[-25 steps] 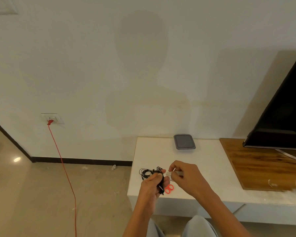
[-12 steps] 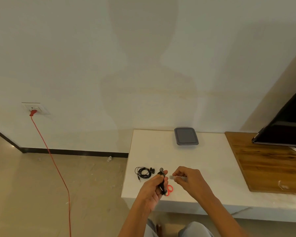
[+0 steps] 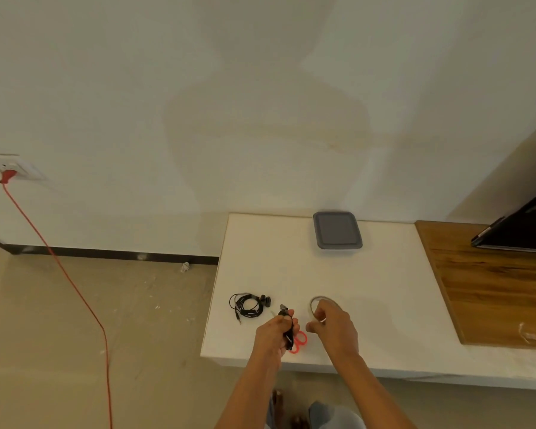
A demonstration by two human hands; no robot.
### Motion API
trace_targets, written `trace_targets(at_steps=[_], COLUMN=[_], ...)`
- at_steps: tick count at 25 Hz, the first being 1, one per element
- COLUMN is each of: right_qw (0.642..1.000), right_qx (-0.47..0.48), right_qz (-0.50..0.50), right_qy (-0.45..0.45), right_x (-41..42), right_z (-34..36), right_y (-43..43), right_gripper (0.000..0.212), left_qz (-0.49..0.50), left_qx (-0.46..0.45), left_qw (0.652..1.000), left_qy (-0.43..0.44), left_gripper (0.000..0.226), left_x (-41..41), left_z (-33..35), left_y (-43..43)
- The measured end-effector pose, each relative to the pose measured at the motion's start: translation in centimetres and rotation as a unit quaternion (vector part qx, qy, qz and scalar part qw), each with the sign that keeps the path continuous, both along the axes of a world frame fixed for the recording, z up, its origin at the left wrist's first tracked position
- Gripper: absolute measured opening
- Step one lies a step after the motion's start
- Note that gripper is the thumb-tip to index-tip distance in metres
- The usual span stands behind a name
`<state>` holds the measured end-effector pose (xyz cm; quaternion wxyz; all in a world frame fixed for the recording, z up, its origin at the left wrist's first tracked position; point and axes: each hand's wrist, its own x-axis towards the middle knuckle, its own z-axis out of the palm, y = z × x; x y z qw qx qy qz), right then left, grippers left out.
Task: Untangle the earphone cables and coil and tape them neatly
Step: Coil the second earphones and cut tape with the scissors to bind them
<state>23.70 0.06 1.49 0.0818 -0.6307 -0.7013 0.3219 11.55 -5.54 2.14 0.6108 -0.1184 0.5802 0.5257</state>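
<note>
My left hand (image 3: pixel 274 332) grips a coiled black earphone bundle (image 3: pixel 287 326) upright above the table's front edge. My right hand (image 3: pixel 333 326) holds a clear tape roll (image 3: pixel 319 303), its ring showing above my fingers, just right of the bundle. A second black earphone coil (image 3: pixel 247 305) lies on the white table (image 3: pixel 369 289) to the left, its earbuds and plug sticking out. Red-handled scissors (image 3: pixel 299 343) lie on the table, partly hidden under my left hand.
A grey lidded container (image 3: pixel 337 229) sits near the wall at the table's back. A wooden board (image 3: pixel 492 286) covers the right side, with a dark screen (image 3: pixel 523 230) over it. A red cable (image 3: pixel 75 289) runs from a wall socket down the floor at left.
The camera has tilted down and right. My right hand has drawn away from the bundle to the right, and the tape roll now shows in it.
</note>
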Motion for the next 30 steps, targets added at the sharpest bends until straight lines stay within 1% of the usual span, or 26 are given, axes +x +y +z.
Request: trace_targets(at_steps=[5, 6, 7, 9, 10, 11, 12, 13, 14, 15, 17, 18, 20, 22, 23, 24, 25, 26, 27, 28, 29, 30], right_qw=[0.999, 0.998, 0.996, 0.991, 0.989, 0.986, 0.981, 0.975, 0.974, 0.977, 0.984, 0.986, 0.986, 0.977, 0.973, 0.968, 0.956, 0.949, 0.948, 0.963, 0.972, 0.974], right_qx=[-0.033, -0.037, -0.024, 0.043, 0.076, 0.098, 0.099, 0.090, 0.070, 0.066, 0.089, 0.077, 0.034, 0.030, 0.037, 0.041, 0.075, 0.057, 0.033, -0.035, -0.111, -0.177], right_qz=[0.038, 0.052, 0.070, 0.089, 0.103, 0.131, 0.168, 0.203, 0.214, 0.204, 0.148, 0.127, 0.118, 0.111, 0.112, 0.128, 0.155, 0.186, 0.194, 0.169, 0.154, 0.125], right_qy=[-0.009, -0.022, -0.050, -0.093, -0.077, -0.041, -0.013, 0.000, -0.001, -0.008, -0.050, -0.076, -0.114, -0.179, -0.198, -0.211, -0.236, -0.250, -0.248, -0.207, -0.138, -0.064], right_x=[-0.5, -0.5, -0.4, -0.3, -0.4, -0.5, -0.7, -0.8, -0.8, -0.8, -1.0, -1.0, -0.8, -0.8, -0.9, -0.7, -0.4, 0.1, 0.3, 0.9, 1.6, 2.3], right_z=[-3.9, -4.2, -4.5, -5.0, -5.2, -5.5, -5.6, -5.8, -6.2, -6.5, -6.5, -6.1, -5.9, -5.5, -5.0, -4.9, -4.6, -4.7, -4.4, -4.7, -4.8, -4.9], right_y=[2.2, 2.6, 2.7, 1.9, 1.0, -0.3, -1.6, -2.7, -3.5, -4.0, -3.9, -4.0, -4.0, -4.2, -4.2, -4.4, -4.3, -4.2, -4.1, -4.0, -3.9, -4.1], right_gripper=[0.039, 0.041, 0.041, 0.038, 0.032, 0.022, 0.012, 0.008, 0.017, 0.023, 0.019, 0.017, 0.016, 0.014, 0.016, 0.027, 0.038, 0.038, 0.026, 0.015, 0.010, 0.010], left_qz=[-0.004, -0.005, -0.005, -0.018, -0.032, -0.043, -0.049, -0.050, -0.044, -0.034, -0.025, -0.030, -0.040, -0.040, -0.042, -0.040, -0.036, -0.031, -0.026, -0.023, -0.023, -0.025], left_qx=[-0.010, -0.015, -0.020, -0.026, -0.030, -0.035, -0.042, -0.047, -0.050, -0.047, -0.031, -0.025, -0.013, -0.003, 0.003, 0.012, 0.020, 0.029, 0.035, 0.040, 0.046, 0.050], left_qw=[0.997, 0.997, 0.996, 0.994, 0.992, 0.990, 0.989, 0.988, 0.989, 0.990, 0.992, 0.992, 0.990, 0.989, 0.989, 0.990, 0.991, 0.992, 0.993, 0.993, 0.994, 0.994], left_qy=[0.070, 0.081, 0.087, 0.103, 0.116, 0.127, 0.134, 0.137, 0.133, 0.125, 0.115, 0.121, 0.135, 0.143, 0.143, 0.136, 0.125, 0.117, 0.111, 0.106, 0.101, 0.094], left_gripper=[0.013, 0.013, 0.013, 0.021, 0.027, 0.030, 0.030, 0.026, 0.021, 0.017, 0.018, 0.022, 0.025, 0.020, 0.019, 0.018, 0.018, 0.019, 0.019, 0.019, 0.019, 0.019], left_x=[-0.3, -0.4, -0.4, -0.5, -0.5, -0.6, -0.6, -0.6, -0.5, -0.5, -0.8, -0.9, -1.1, -1.2, -1.2, -1.1, -0.9, -0.7, -0.5, -0.5, -0.6, -0.7], left_z=[-3.1, -3.5, -3.8, -4.5, -4.9, -5.0, -5.1, -5.1, -5.0, -4.8, -4.4, -4.4, -4.3, -4.1, -4.0, -3.8, -3.4, -3.0, -2.7, -2.5, -2.2, -2.0], left_y=[0.5, 0.7, 0.8, 0.9, 0.9, 1.0, 1.1, 1.2, 1.2, 1.2, 1.1, 0.9, 0.6, 0.5, 0.4, 0.4, 0.3, 0.3, 0.4, 0.5, 0.6, 0.7])
